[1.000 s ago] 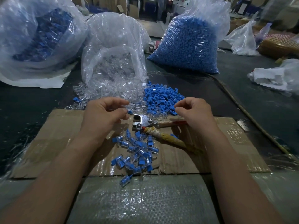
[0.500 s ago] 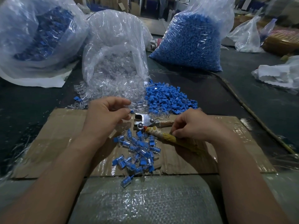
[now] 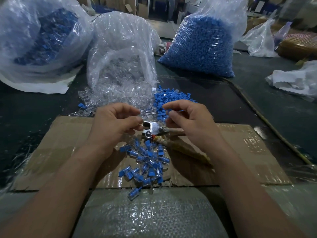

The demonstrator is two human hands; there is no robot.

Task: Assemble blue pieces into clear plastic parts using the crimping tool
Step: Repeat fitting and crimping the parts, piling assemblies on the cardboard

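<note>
My left hand (image 3: pixel 116 124) hovers over the cardboard sheet (image 3: pixel 56 145) with curled fingers, pinching what looks like a clear plastic part. My right hand (image 3: pixel 188 121) is at the near edge of the loose blue pieces (image 3: pixel 171 97), its index finger and thumb closing on a blue piece. Between the hands lies the crimping tool (image 3: pixel 152 128), metal head up, with its tape-wrapped handles running under my right wrist. Loose clear parts (image 3: pixel 120 95) spill from an open bag. A heap of assembled blue-and-clear pieces (image 3: pixel 147 162) lies on the cardboard below the tool.
Three large plastic bags stand behind: clear parts (image 3: pixel 123 48) in the middle, blue pieces (image 3: pixel 200 45) at the right, another blue-filled bag (image 3: pixel 39 36) at the left. A thin cord (image 3: pixel 257 114) runs along the dark table at the right. Woven plastic sheeting (image 3: pixel 151 213) covers the front edge.
My right hand has lifted off the tool's handle and moved up to the blue pile. My left hand has stayed near the tool head.
</note>
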